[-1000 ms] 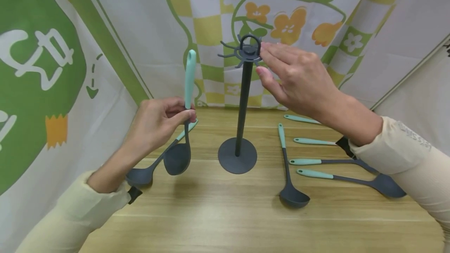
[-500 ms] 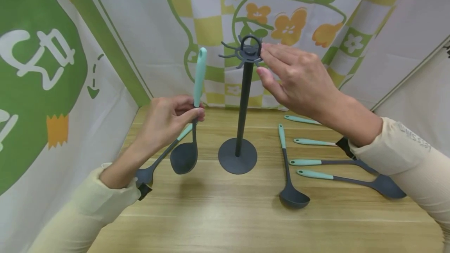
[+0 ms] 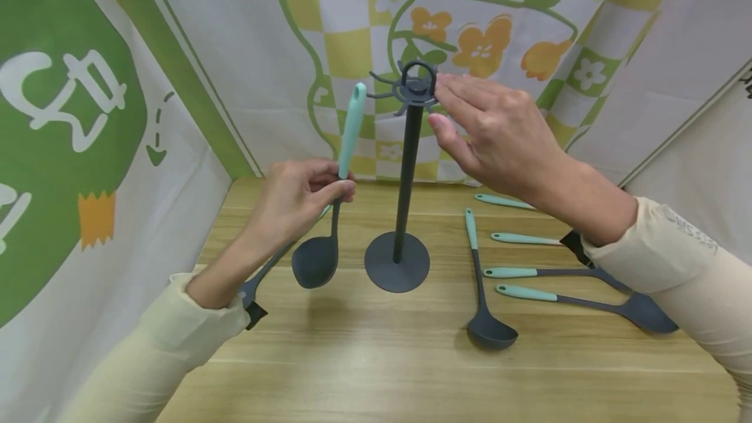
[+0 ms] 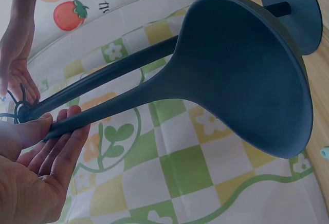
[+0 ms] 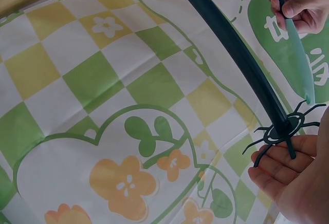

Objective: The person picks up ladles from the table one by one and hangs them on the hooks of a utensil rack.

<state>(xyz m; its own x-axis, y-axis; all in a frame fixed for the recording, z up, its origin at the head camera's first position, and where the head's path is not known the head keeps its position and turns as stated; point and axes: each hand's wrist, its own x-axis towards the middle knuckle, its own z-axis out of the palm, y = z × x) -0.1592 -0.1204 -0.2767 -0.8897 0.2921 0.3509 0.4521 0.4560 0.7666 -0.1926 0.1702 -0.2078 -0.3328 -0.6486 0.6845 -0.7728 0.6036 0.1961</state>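
Note:
My left hand [image 3: 296, 194] pinches a ladle [image 3: 315, 263] at the neck, just below its mint green handle. It hangs bowl down and handle up, above the table, left of a dark grey utensil stand [image 3: 407, 175]. The ladle's handle tip is close to the stand's left hooks. My right hand [image 3: 499, 126] has its fingers held straight against the right side of the stand's hooked top. In the right wrist view, its fingers [image 5: 280, 170] lie right at the hooks. The left wrist view shows the ladle's bowl [image 4: 247, 75] large, overlapping part of the stand's pole.
Another ladle [image 3: 492, 331] lies right of the stand's round base [image 3: 382, 273]. Several mint-handled utensils lie farther right, one with a broad dark head [image 3: 649, 312], partly under my right sleeve. Another utensil [image 3: 273, 260] lies behind my left forearm. A patterned cloth [image 3: 346, 51] hangs behind.
My left hand has carried the ladle to the right, toward the stand, and its handle now leans more to the right. My right hand has stayed at the stand's top.

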